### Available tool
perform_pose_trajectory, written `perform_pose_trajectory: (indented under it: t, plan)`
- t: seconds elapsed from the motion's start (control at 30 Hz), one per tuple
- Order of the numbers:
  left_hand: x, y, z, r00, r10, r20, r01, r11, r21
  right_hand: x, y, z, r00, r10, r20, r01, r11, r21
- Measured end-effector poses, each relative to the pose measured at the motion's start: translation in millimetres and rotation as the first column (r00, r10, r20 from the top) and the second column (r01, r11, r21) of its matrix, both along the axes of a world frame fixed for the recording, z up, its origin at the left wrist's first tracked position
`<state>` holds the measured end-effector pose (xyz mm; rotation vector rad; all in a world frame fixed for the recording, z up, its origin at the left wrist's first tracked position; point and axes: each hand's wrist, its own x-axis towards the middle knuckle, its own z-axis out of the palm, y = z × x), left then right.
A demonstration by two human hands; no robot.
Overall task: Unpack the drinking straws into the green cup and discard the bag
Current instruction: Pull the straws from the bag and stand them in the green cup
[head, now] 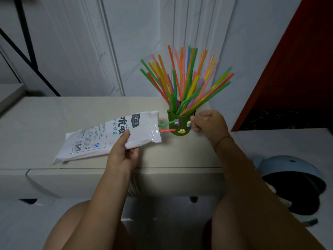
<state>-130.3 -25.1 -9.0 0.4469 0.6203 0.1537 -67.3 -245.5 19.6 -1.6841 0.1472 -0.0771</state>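
A green cup (180,128) with small stuck-on figures stands on the pale cabinet top (54,112), and several coloured straws (187,78) fan out of it. A white printed plastic bag (100,138) lies on its side left of the cup, its open end toward the cup. A green straw (165,124) and an orange straw (166,131) stick out of that open end. My left hand (124,152) pinches the bag near its opening. My right hand (209,123) is curled beside the cup's right side with fingertips at its wall; whether it grips the cup is unclear.
A light blue bin (295,183) with a dark opening sits low at the right. A red panel (297,69) rises at the right. White wall panels stand behind the cabinet, and black bars (27,42) cross at upper left. My knees show below the cabinet's front edge.
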Motion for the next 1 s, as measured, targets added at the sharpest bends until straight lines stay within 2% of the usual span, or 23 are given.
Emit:
perform_pose_trajectory:
  t: [0.1,0.17,0.27,0.37,0.5,0.7,0.9,1.0]
  plan:
    - [-1.2,-2.0,-0.6,1.0,-0.02,-0.008,0.02,1.0,0.005,-13.1,5.0,-9.0,0.995,0.029,-0.094,-0.024,0.998,0.062]
    - [-2.2,-4.2,-0.7,1.0,-0.026,-0.011,0.026,1.0,0.004,-27.5,14.8,-9.0,0.98,0.12,-0.159,-0.096,0.983,0.154]
    - [-4.5,-8.8,-0.2,0.999,-0.051,-0.013,0.051,0.998,0.026,-42.0,30.2,-8.3,0.955,0.247,-0.163,-0.185,0.928,0.322]
    - [-7.4,-15.3,2.1,0.996,-0.092,-0.008,0.092,0.994,0.061,-45.0,44.8,-10.7,0.961,0.246,-0.128,-0.177,0.901,0.396]
    - [-10.5,-19.2,7.8,0.993,-0.118,0.0,0.118,0.988,0.096,-45.3,52.6,-17.1,0.987,0.148,-0.06,-0.115,0.919,0.377]
    - [-13.0,2.1,7.2,0.998,-0.027,0.059,0.024,0.998,0.051,-41.1,21.1,-14.9,0.991,0.099,-0.091,-0.057,0.922,0.382]
    - [-16.0,-10.9,7.0,0.997,-0.065,0.043,0.064,0.998,0.029,-46.3,37.4,-12.1,0.969,0.232,-0.084,-0.22,0.967,0.13]
    - [-17.2,-21.3,9.7,0.995,-0.098,0.028,0.097,0.994,0.045,-51.2,48.5,-14.0,0.945,0.313,-0.093,-0.299,0.944,0.136]
